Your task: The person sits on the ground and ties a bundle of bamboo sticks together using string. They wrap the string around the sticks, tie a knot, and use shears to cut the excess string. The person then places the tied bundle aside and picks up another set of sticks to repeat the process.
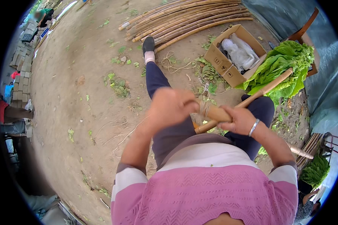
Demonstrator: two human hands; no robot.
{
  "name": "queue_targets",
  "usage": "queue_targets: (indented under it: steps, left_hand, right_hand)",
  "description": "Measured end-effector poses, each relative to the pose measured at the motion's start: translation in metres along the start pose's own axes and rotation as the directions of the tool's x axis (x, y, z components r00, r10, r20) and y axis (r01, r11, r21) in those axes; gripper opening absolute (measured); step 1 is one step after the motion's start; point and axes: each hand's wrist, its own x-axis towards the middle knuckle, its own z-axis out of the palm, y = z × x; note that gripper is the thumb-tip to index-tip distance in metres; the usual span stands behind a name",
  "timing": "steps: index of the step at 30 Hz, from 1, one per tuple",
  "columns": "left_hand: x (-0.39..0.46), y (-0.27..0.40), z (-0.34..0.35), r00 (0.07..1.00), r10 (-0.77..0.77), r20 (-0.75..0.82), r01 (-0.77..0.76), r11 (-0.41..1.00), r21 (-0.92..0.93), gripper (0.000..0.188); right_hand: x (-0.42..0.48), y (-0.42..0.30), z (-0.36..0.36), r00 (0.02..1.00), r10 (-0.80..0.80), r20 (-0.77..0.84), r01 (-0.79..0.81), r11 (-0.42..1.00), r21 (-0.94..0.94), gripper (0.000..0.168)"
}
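Note:
My right hand (pixel 238 120), with a silver bangle at the wrist, grips a short thick piece of bamboo (pixel 218 113). Pale twine (pixel 204 108) is wound around the left part of that piece. Blurred by motion, my left hand (pixel 173 105) is curled beside the wound twine; whether it pinches a strand cannot be told. A long bamboo pole (pixel 249 99) slants across my lap, passing beneath the right hand. Its far end meets a heap of large green leaves (pixel 281 64). Part of the pole is hidden by the hand.
A cardboard box (pixel 221 63) holding white plastic stands before the leaves, near a wooden chair (pixel 304 26). Bamboo poles (pixel 186 19) lie beyond my shoe (pixel 148 44). Loose twine (pixel 176 63) and leaf scraps litter the dirt floor. Other people (pixel 15 112) are at the edges, near stacked bricks (pixel 21 87).

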Motion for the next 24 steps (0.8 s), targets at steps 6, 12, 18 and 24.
queue_targets:
  steps: [6,12,18,24]
  left_hand:
    - [0.001,-0.065,0.057,0.935,-0.126,0.331,0.353,0.402,-0.845,0.016]
    - [-0.025,0.016,0.034,0.976,-0.127,0.176,0.144,0.986,-0.087,0.011]
    - [0.012,-0.031,-0.018,0.906,-0.094,0.414,0.304,0.824,-0.479,0.014]
    - [-0.01,-0.044,0.091,0.993,-0.107,0.047,0.112,0.769,-0.63,0.016]
  right_hand:
    - [-0.012,-0.023,-0.01,0.992,-0.127,-0.006,0.127,0.992,0.007,0.059]
    - [0.01,0.008,-0.015,0.993,-0.041,-0.109,0.046,0.998,0.04,0.058]
    - [-0.015,-0.026,-0.009,0.989,-0.095,0.113,0.084,0.991,0.103,0.061]
    - [-0.01,-0.001,-0.02,0.995,-0.062,-0.077,0.065,0.997,0.033,0.063]
